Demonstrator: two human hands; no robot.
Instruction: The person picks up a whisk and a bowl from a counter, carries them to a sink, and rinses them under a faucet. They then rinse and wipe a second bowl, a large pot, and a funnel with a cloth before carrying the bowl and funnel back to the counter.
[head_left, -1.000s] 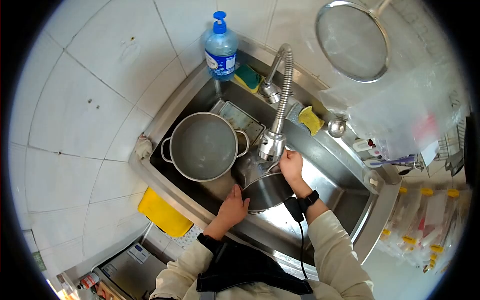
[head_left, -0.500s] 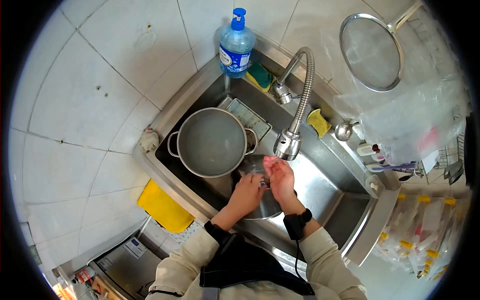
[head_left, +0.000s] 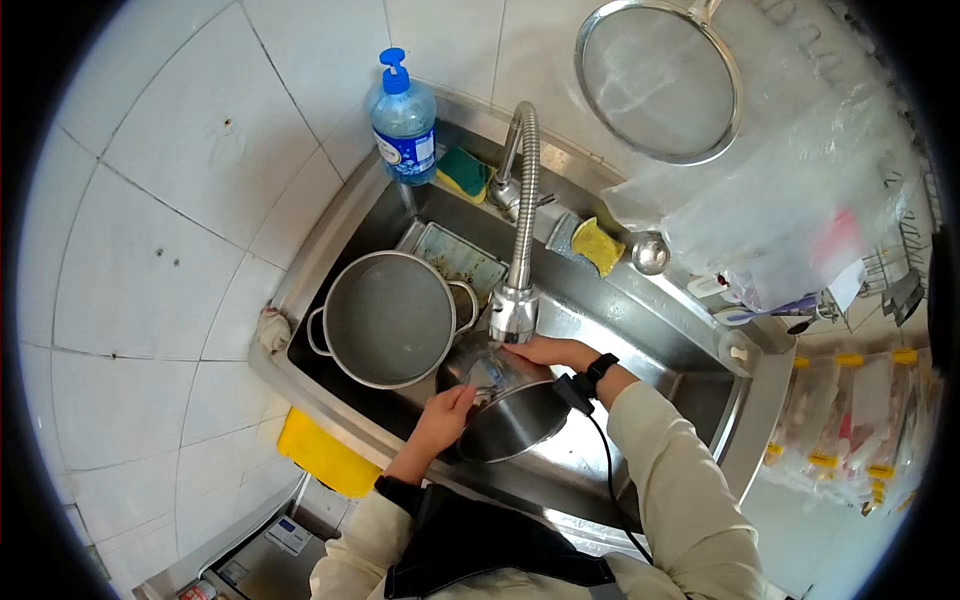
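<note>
A shiny steel pot [head_left: 515, 425] is tilted in the sink, below the faucet head [head_left: 514, 318]. My left hand [head_left: 440, 420] is closed on its near-left edge, thumb on top. At its far side my right hand [head_left: 548, 350] grips the edge, with the fingertips partly hidden beside the faucet head. Wet, bright reflections show between the two hands. Just left of them stands a larger two-handled pot [head_left: 390, 320] filled with cloudy greyish water.
The steel sink [head_left: 640, 345] surrounds both pots. On its back ledge are a blue soap bottle [head_left: 404, 130], a green-yellow sponge [head_left: 464, 174] and a yellow sponge [head_left: 598, 246]. A strainer [head_left: 660, 80] hangs at upper right. A yellow board [head_left: 325, 455] sits beside the sink.
My hands, close together under the faucet before, have moved apart onto the steel pot, which is now tilted. The whole view has shifted, with the sink fittings appearing further left.
</note>
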